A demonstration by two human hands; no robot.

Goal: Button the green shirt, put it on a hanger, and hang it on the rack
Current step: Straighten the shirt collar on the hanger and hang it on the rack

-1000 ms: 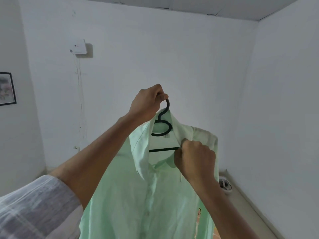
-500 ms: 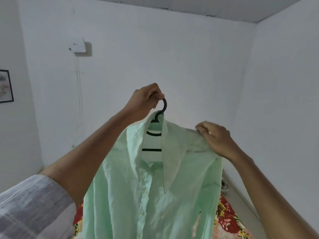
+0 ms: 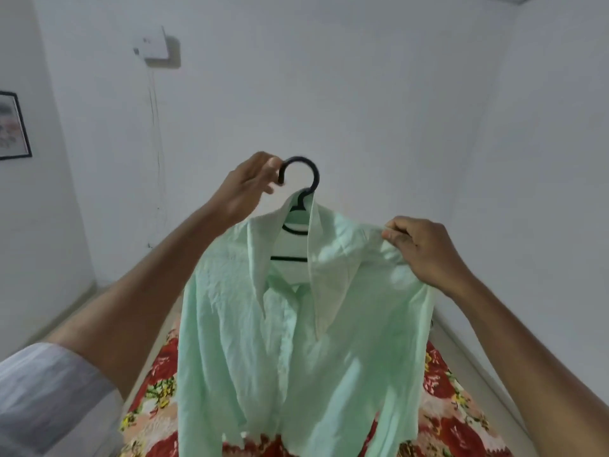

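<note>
The pale green shirt (image 3: 306, 341) hangs on a black hanger (image 3: 301, 179), held up in front of me. Its collar stands up and its front placket is closed lower down. My left hand (image 3: 247, 189) pinches the tip of the hanger's hook, which curves up and to the right. My right hand (image 3: 425, 249) pinches the fabric at the shirt's right shoulder. The hanger's bar shows through the open neck. No rack is in view.
A bed with a red floral cover (image 3: 454, 420) lies below the shirt. White walls stand close ahead and on the right. A white box (image 3: 153, 44) with a cable and a framed picture (image 3: 13, 125) hang on the walls at left.
My right hand left the hanger bar inside the neck and moved right to the shirt's shoulder. My left hand slid from the hook's stem to its tip. The view tilted down.
</note>
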